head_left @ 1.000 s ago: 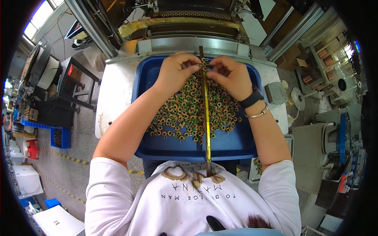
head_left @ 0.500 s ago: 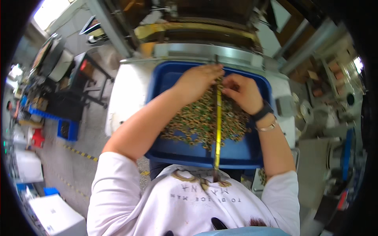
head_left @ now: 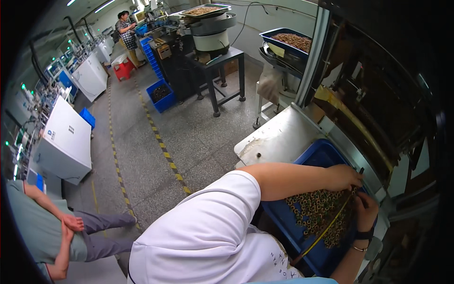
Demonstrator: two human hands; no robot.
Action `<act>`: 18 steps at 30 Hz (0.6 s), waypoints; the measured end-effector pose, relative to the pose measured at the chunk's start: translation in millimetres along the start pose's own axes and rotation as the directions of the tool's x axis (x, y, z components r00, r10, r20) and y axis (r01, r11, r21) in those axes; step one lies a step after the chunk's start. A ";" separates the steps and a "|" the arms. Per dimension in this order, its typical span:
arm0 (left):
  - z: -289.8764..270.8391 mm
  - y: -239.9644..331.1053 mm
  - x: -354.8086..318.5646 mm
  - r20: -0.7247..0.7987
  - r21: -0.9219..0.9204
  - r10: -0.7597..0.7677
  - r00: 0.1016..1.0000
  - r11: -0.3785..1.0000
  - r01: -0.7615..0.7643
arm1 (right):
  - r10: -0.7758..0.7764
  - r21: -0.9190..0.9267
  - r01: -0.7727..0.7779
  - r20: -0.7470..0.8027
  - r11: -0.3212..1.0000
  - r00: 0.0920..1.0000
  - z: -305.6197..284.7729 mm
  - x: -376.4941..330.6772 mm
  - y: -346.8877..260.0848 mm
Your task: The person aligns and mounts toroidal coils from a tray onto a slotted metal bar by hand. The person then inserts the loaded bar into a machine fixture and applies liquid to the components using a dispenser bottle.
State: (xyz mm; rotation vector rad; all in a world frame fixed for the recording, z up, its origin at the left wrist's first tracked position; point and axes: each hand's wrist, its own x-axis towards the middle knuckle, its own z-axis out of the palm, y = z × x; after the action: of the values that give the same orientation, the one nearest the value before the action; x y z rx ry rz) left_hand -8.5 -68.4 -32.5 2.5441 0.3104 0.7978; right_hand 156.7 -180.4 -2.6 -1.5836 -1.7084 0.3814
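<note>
A blue tray [head_left: 289, 228] lies in front of me, strewn with many small brass-coloured rings [head_left: 316, 208], some with green on them. A long thin yellow rod [head_left: 326, 230] with dark ends runs across the tray from my shirt front to the far side. My left hand [head_left: 344, 178] has its fingers closed on the rod's far end. Just nearer, my right hand [head_left: 366, 212], with a dark band at the wrist, is curled beside the rod, thumb and fingers together. What its fingertips pinch is hidden.
The tray rests on a pale metal table [head_left: 269, 137] against a machine frame [head_left: 309, 61]. Beyond stand a blue tray of parts [head_left: 293, 41], a bowl feeder [head_left: 211, 40] and a blue bin [head_left: 161, 97]. A person [head_left: 47, 222] with joined hands is close at left; another [head_left: 125, 31] stands far off.
The view has swung left, so the tray and my hands now appear at lower right. Both hands stay at the rod's far end. The person at left has come into view.
</note>
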 end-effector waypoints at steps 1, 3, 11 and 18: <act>-5.1 5.0 -1.6 -0.061 -0.061 -0.037 0.997 0.998 0.033 | 0.093 0.076 -0.092 -0.019 0.993 0.995 -5.6 -0.6 6.8; -13.3 7.5 1.3 -0.184 -0.082 -0.051 0.982 0.996 0.036 | 0.101 -0.065 -0.099 0.028 0.993 0.994 -16.6 4.4 26.3; -15.4 10.8 -6.2 0.418 0.274 -0.349 0.839 0.929 0.250 | -0.035 -0.473 0.103 0.150 0.875 0.988 5.1 1.7 32.2; -3.0 -15.9 -23.0 0.172 0.082 -0.311 0.935 0.950 0.301 | 0.140 -0.292 -0.087 0.166 0.952 0.976 -3.9 4.4 19.7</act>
State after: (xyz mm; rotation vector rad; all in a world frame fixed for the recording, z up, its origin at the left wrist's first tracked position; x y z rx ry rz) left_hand -30.0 -61.3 -49.1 2.5081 0.6567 0.4397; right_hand 173.8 -173.6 -11.8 -1.9121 -1.8838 0.3630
